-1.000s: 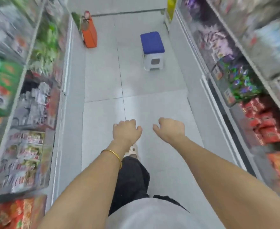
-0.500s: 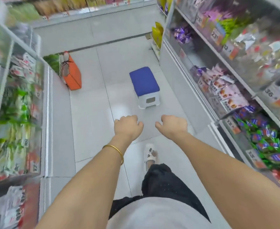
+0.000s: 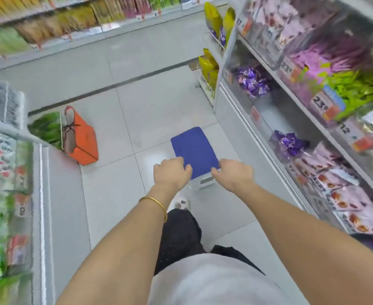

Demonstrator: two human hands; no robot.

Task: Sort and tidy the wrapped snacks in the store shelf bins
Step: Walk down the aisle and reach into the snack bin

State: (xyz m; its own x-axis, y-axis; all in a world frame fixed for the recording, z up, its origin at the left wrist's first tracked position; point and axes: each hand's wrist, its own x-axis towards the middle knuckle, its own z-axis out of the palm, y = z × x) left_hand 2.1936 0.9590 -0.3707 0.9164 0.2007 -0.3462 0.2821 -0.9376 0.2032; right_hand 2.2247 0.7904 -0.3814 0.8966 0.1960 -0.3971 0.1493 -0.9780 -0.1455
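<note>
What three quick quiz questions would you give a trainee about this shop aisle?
1. Multiple choice: what colour is the top of the stool? A red, B blue, C green.
2. True or false: the orange basket sits beside the shelves on the person's right.
3. Fill in: the gold bangle is on the person's ___ wrist.

Key: 1 B; 2 false, it sits by the shelves on the left; 3 left.
</note>
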